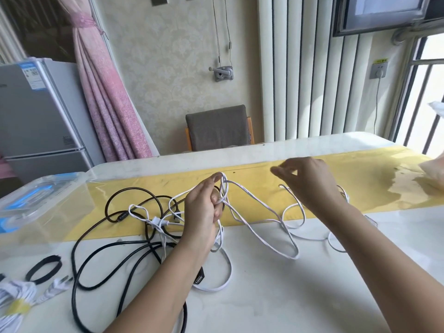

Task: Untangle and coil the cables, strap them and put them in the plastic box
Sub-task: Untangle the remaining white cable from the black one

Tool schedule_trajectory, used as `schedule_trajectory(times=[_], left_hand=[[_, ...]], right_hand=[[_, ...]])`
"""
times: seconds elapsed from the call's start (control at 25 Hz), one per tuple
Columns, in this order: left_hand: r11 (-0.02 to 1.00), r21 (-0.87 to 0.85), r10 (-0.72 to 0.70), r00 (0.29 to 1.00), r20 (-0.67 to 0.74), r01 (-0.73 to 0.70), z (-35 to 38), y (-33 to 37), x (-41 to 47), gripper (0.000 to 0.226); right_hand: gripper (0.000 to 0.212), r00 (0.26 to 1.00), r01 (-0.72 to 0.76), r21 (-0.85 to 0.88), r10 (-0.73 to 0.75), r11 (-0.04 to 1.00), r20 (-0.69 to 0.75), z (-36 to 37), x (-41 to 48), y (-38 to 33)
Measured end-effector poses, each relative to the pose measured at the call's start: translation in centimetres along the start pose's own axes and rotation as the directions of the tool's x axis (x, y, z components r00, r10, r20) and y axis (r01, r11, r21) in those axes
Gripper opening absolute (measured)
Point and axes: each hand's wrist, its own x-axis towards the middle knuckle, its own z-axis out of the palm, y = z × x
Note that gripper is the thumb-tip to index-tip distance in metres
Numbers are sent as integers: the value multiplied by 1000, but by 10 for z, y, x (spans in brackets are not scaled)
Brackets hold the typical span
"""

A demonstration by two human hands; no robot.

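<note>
White cable [229, 275] is sprawled from 6 to 3 o'clock, tangled with the black cable [73, 267] at 7. Its loops are lifted dead centre by the left hand [201, 212], fingers curled tight round them, probably so slack hangs free for coiling. At 2, the right hand [310, 181] is raised, fingertips nearly pinched; whether a strand is held can't be told. The plastic box [36, 200] is parked at 9.

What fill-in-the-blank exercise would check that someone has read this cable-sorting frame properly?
1. The left hand grips loops of the white cable; the other tangled cable is ____.
2. The plastic box stands to the person's ____.
3. The bundled cable at bottom left is tied with a ____ strap.
Missing words: black; left; yellow.
</note>
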Motion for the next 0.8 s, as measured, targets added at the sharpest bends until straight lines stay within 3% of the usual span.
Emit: schedule_trajectory(times=[0.08,0.12,0.2,0.28,0.4,0.48,0.52,0.6,0.68,0.72,0.76,0.8], left_hand=[[996,62,56,998,33,-58,4,-5,-2,23],[992,96,78,996,47,-82,5,-8,-3,23],[971,196,128,990,51,-136,3,-11,-2,23],[896,374,226,971,84,-241,-2,-11,-1,25],[785,534,324,943,77,-313,-5,-4,5,29],[826,503,315,948,-37,-254,-12,3,17,31],[878,433,278,954,-112,-205,-20,7,25,34],[981,169,141,953,-270,-98,-40,16,39,38],[996,-70,25,924,-381,-55,-56,23,48,33],[990,-129,0,915,-403,-57,-59,25,49,32],[986,-156,-11,917,-398,-56,-58,25,49,32],[984,-170,-18,928,-371,-48,-55,24,48,34]], right_hand=[[54,968,2,379,-97,925,232,4,-7,-20],[63,923,-58,466,-130,883,362,6,-12,-29],[60,827,-102,447,-174,889,535,10,-19,-36],[40,778,-122,511,-237,851,581,8,-22,-37],[37,867,-89,670,-273,737,416,-3,-16,-35],[37,962,32,762,-228,647,153,-15,-12,-35],[36,986,100,812,-166,575,-4,-23,-8,-33],[35,968,225,869,-3,441,-249,-42,0,-20],[36,942,203,914,183,352,-280,-51,11,-2],[37,940,104,920,264,379,-215,-47,16,10],[37,941,-44,875,315,482,-126,-41,20,19],[34,937,-205,733,347,648,-44,-34,23,29]])
